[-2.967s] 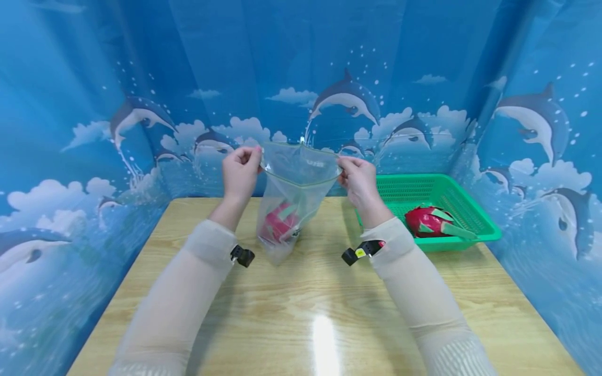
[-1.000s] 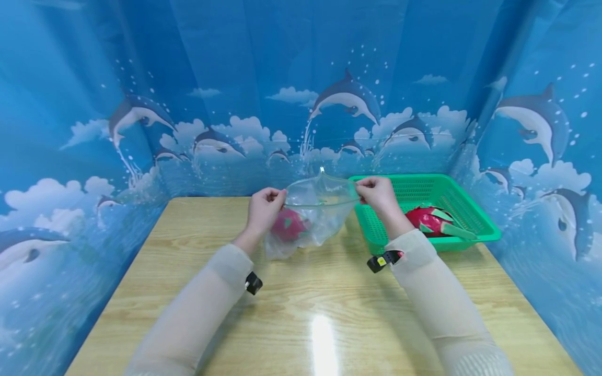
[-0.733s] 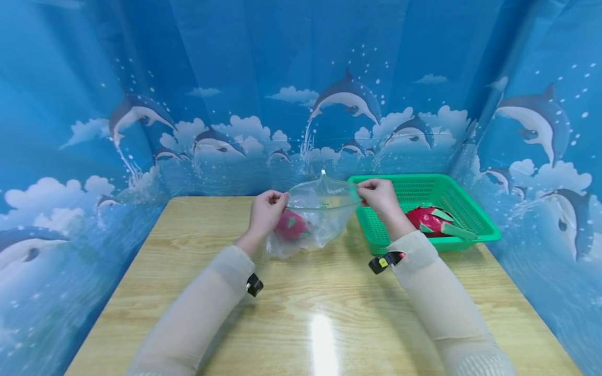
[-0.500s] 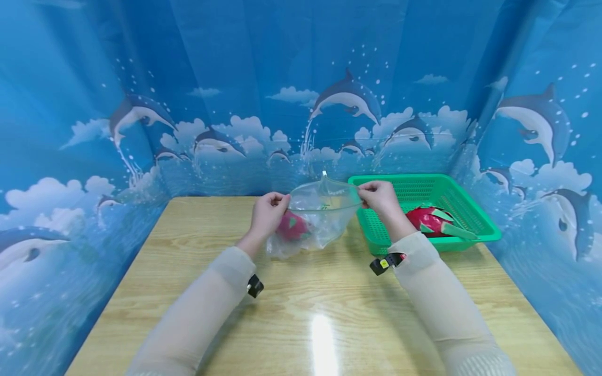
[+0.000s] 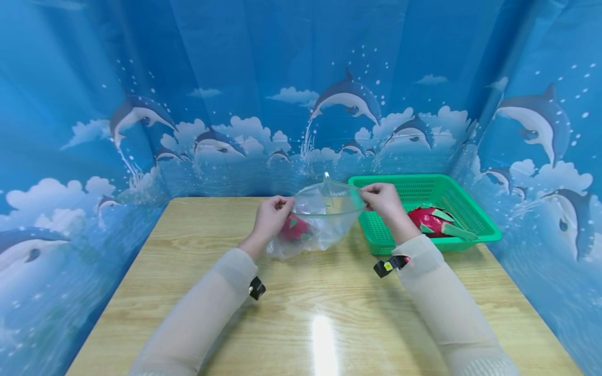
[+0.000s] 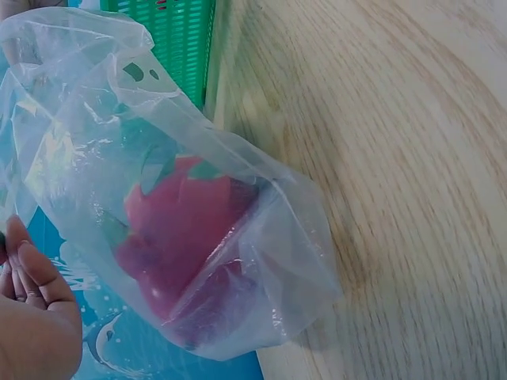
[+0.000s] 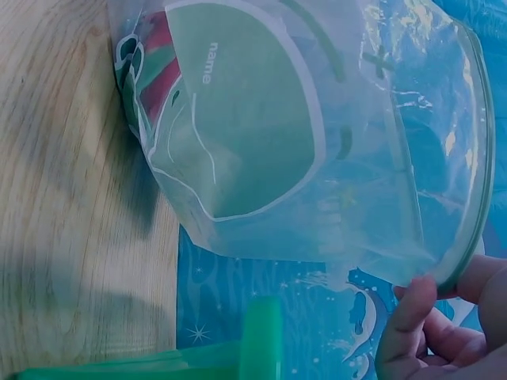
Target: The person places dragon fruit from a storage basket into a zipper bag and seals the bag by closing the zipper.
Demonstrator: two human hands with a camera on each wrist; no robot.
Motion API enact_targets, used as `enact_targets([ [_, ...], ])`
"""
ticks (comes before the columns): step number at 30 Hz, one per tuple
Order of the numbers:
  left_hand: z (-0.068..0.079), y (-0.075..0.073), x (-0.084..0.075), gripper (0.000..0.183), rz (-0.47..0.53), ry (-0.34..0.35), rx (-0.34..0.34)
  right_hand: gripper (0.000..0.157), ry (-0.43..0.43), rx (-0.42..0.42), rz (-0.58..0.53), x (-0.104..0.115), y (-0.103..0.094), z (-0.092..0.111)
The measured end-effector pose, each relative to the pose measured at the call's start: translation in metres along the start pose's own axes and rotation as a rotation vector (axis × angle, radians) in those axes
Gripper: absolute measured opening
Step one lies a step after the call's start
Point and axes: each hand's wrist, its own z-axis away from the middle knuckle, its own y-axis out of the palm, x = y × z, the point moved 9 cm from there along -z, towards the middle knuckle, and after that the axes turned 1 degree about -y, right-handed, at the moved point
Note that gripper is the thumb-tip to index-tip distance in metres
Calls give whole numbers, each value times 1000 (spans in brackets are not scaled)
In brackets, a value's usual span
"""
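Observation:
A clear plastic zip bag (image 5: 331, 230) stands on the wooden table with its mouth spread wide. Inside it, toward the left, lies a pink dragon fruit (image 5: 295, 228), seen through the plastic in the left wrist view as well. My left hand (image 5: 274, 215) pinches the left side of the bag's rim. The right side of the rim is pinched between thumb and fingers of my right hand (image 5: 383, 201). On the bag's face a pale green printed patch (image 7: 245, 119) with the word "name" shows in the right wrist view.
Behind and beside my right hand stands a green slotted basket (image 5: 486, 224) at the table's back right. Another dragon fruit (image 5: 430, 220) with green scales lies in it. A blue dolphin-print curtain (image 5: 263, 62) encloses the table (image 5: 282, 318) on three sides.
Since 3 seconds ago both hands have come down and to the right, lowering the bag's mouth and widening it. In the last second they have drifted slightly further right.

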Motion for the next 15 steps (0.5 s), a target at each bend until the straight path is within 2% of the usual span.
enact_targets([
  [10,3,7,6,23,59,-48,57,36,2,47,32,-2,-2,3],
  [15,3,11,7,22,85,-38,78,37,-2,75,47,-3,-4,6],
])
